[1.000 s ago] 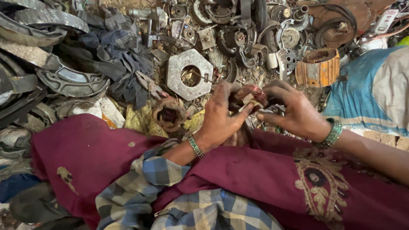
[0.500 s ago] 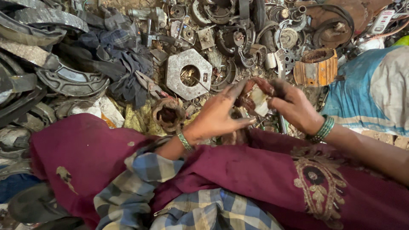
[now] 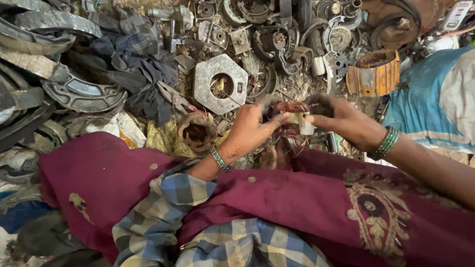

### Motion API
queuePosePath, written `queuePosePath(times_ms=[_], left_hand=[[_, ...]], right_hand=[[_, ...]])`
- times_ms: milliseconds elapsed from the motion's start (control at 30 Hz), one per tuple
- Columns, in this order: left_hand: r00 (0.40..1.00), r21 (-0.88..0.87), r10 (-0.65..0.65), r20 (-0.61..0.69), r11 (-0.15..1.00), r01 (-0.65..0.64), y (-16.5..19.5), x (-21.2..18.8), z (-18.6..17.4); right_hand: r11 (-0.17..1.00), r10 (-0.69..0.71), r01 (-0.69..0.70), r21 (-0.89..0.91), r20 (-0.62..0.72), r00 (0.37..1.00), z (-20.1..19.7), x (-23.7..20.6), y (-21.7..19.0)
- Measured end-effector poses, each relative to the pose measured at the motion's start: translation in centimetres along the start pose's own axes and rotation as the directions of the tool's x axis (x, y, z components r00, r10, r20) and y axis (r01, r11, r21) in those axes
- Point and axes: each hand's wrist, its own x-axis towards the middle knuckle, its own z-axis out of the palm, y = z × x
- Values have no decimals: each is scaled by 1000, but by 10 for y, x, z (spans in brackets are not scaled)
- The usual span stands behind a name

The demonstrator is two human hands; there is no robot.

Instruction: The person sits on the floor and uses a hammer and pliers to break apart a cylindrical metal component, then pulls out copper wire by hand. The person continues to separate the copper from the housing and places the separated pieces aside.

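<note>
— What's spread across the person's lap?

— A maroon cloth (image 3: 277, 198) with gold embroidery, over a checked shirt sleeve (image 3: 163, 207). Everything else I'll place from the grey hexagonal metal plate (image 3: 220, 83) with the round hole, lying in the scrap heap.

— Go on.

— Left of that plate lies a crumpled dark cloth (image 3: 133, 79), and further left, curved brake shoes (image 3: 81, 94). Well to the plate's right stands a rusty orange drum (image 3: 373, 74). Just below the plate, towards the lap, sits a rusted ring-shaped casing (image 3: 197, 131).

— And the hands?

— Both are just right of and below the plate. The left hand (image 3: 247, 131) and right hand (image 3: 341, 121) meet on a small motor part wound with copper wire (image 3: 293, 118), held above the lap's edge. Each grip is closed on it, fingers pinching from either side.

— Bangles?

— Green ones on both wrists (image 3: 386, 143).
</note>
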Motion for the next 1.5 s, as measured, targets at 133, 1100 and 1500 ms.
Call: queuePosePath(times_ms=[133, 1100, 1500], left_hand=[[944, -92, -291, 153, 947, 307, 2, -3, 8], [971, -92, -199, 131, 973, 212, 17, -12, 17], [989, 2, -103, 102, 995, 103, 30, -16, 18]], right_hand=[[972, 128, -149, 182, 121, 984, -2, -4, 7], [988, 134, -121, 91, -151, 979, 30, 1, 0], [997, -5, -10, -76, -198, 980, 45, 0, 2]])
